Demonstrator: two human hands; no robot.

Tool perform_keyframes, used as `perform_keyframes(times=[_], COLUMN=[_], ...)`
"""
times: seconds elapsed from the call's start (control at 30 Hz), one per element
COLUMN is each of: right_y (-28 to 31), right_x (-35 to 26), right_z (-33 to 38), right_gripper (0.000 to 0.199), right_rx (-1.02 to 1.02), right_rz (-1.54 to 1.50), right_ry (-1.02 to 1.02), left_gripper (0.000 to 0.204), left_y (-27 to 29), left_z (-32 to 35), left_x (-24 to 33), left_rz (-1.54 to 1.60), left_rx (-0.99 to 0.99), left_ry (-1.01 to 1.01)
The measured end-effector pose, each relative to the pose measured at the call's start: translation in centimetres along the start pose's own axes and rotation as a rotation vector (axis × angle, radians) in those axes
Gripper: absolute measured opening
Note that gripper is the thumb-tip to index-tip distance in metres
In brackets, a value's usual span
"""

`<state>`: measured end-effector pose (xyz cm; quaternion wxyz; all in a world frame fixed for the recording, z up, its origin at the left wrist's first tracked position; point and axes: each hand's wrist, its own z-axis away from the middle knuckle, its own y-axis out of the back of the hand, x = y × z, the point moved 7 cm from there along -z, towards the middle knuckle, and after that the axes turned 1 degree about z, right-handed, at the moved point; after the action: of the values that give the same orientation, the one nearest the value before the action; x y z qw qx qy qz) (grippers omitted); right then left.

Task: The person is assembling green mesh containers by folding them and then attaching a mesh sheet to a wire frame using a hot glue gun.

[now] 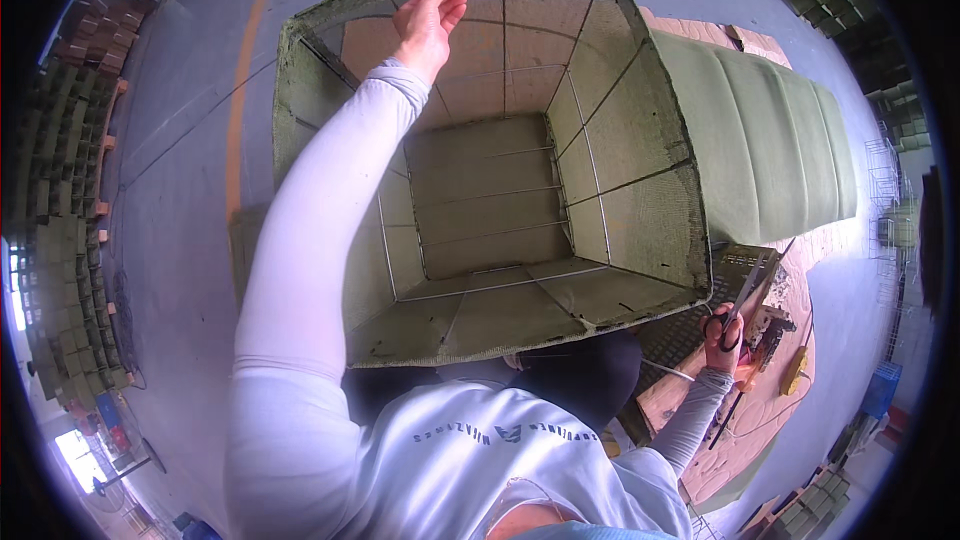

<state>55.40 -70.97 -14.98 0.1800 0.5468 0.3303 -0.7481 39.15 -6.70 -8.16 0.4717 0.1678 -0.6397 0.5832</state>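
Note:
A large open box point(640, 230) of green mesh fabric on a wire frame stands in front of me, open at the top. My left hand point(428, 20) is raised over its far left side, fingers together and loosely extended, holding nothing. My right hand point(722, 332) is low at the right, just past the box's near right corner. It grips a pair of scissors point(742, 298) with black handles, blades pointing up and away.
A folded stack of green padded panels point(770, 140) lies to the right of the box. Cardboard sheets point(770, 410) with tools and a yellow object point(795, 372) cover the floor at lower right. Stacks of green and brown items point(60, 220) line the left wall.

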Motion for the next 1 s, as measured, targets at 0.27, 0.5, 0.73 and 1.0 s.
perform_keyframes(times=[0.27, 0.5, 0.73, 1.0], right_y=[-0.5, -3.1, -8.1, -8.1], right_x=[-0.8, -7.9, -10.0, -8.6], right_z=[0.3, -2.6, -5.3, -4.4], right_gripper=[0.054, 0.057, 0.065, 0.059], right_rx=[-0.024, 0.035, -0.148, -0.117], right_rz=[0.012, 0.188, 0.346, 0.344], right_ry=[0.001, 0.195, 0.101, 0.061], left_gripper=[0.011, 0.013, 0.011, 0.008], left_y=[0.0, -0.3, -0.8, 1.2], left_z=[1.0, 1.7, 1.6, 1.7], left_x=[-0.4, -0.7, -1.3, -2.6], left_rz=[0.184, 0.523, 0.394, 0.396], left_rx=[0.185, 0.149, 0.16, 0.23], left_ry=[-0.075, -0.044, -0.112, -0.063])
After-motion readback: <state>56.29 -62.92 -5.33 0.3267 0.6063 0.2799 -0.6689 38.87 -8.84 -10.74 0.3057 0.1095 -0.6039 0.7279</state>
